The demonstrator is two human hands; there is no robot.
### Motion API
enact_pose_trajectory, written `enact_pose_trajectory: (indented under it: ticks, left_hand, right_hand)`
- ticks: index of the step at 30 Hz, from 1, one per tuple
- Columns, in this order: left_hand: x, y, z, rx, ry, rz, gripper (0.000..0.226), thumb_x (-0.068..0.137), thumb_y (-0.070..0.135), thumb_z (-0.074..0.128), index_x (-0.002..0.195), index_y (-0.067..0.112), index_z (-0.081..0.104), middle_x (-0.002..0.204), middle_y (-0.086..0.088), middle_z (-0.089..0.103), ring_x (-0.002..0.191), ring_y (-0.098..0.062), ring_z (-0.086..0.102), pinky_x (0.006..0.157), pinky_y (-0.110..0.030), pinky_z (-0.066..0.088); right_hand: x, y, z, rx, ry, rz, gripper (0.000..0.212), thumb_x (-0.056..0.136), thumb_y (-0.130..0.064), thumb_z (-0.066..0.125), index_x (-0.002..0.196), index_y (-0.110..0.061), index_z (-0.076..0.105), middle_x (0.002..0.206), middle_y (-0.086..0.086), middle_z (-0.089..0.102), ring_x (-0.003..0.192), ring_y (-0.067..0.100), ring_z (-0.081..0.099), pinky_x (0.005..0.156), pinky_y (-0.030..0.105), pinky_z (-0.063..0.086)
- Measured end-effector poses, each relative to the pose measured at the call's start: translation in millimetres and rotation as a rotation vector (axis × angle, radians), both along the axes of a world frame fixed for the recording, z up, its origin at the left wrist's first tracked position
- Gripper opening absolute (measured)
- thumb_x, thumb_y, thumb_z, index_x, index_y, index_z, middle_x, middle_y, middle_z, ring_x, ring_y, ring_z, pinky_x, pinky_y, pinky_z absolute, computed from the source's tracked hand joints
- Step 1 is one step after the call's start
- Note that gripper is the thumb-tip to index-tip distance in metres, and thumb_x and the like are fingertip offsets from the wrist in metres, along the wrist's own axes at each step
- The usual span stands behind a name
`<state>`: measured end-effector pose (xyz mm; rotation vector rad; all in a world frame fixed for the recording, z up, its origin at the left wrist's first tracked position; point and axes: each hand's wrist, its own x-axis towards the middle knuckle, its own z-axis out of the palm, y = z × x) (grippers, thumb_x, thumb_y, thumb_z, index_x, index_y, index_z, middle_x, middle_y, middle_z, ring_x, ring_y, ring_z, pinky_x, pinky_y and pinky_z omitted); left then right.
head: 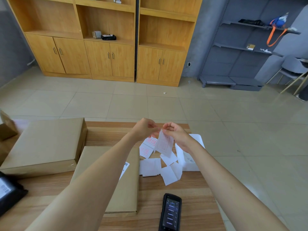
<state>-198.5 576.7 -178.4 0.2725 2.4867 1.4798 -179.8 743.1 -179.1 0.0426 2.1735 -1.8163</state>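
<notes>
Both my hands are raised over the far part of a wooden table (pixel 166 187). My left hand (pixel 145 129) and my right hand (pixel 176 134) pinch the top edge of one white label with red print (pixel 164 144), which hangs down between them. Under it lie several loose white labels (pixel 158 165), some with red squares printed on them. A flat cardboard box (pixel 128 185) with a barcode sticker lies below my left forearm.
A larger cardboard box (pixel 45 144) sits at the left, a white box (pixel 188 157) at the right of the labels. A black handheld device (pixel 170 212) with a lit screen lies near the front edge. A black parcel (pixel 8 192) is at the far left. Beyond the table are a tiled floor and wooden cabinets (pixel 106 39).
</notes>
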Motion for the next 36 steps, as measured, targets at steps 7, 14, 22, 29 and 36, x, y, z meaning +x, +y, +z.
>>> enact_pose_trajectory:
  ticks: [7,14,22,29,36]
  left_hand:
    - [-4,-2,-5,-0.05,-0.012,0.051,0.01,0.093,0.013,0.059,0.087,0.006,0.063,0.074,0.003,0.063,0.065,-0.011,0.061,0.068,-0.027,0.051]
    - [-6,-3,-7,-0.079,-0.037,0.151,0.008,0.093,0.012,0.054,0.089,0.005,0.057,0.08,-0.003,0.062,0.067,-0.014,0.057,0.059,-0.021,0.043]
    - [-6,-10,-13,-0.089,-0.064,0.219,0.013,0.093,0.013,0.054,0.08,0.011,0.054,0.092,-0.007,0.064,0.081,-0.021,0.059,0.058,-0.023,0.041]
    - [-9,-21,-20,-0.077,-0.092,0.27,0.009,0.091,0.012,0.054,0.085,0.006,0.058,0.086,-0.007,0.062,0.076,-0.021,0.058,0.058,-0.024,0.041]
    - [-13,-33,-27,-0.089,-0.111,0.331,0.008,0.091,0.012,0.053,0.086,0.009,0.058,0.081,-0.003,0.062,0.069,-0.017,0.057,0.06,-0.024,0.042]
  right_hand:
    - [-1,7,-6,0.018,0.019,-0.06,0.019,0.096,-0.004,0.051,0.086,-0.02,0.054,0.085,-0.006,0.055,0.076,0.006,0.05,0.064,0.016,0.037]
    - [-2,16,-16,0.056,0.017,-0.184,0.024,0.095,-0.001,0.049,0.082,-0.02,0.055,0.086,-0.004,0.053,0.075,0.006,0.049,0.061,0.015,0.038]
    - [-4,25,-25,0.077,-0.004,-0.281,0.025,0.096,0.0,0.048,0.08,-0.019,0.054,0.083,-0.006,0.051,0.078,0.008,0.048,0.054,0.006,0.038]
    - [-11,31,-40,0.092,-0.048,-0.36,0.023,0.094,0.001,0.047,0.083,-0.017,0.056,0.086,-0.006,0.053,0.079,0.011,0.047,0.061,0.018,0.036]
    - [-18,36,-55,0.113,-0.086,-0.445,0.018,0.094,0.003,0.043,0.098,-0.011,0.055,0.087,-0.004,0.053,0.069,0.006,0.046,0.056,0.016,0.036]
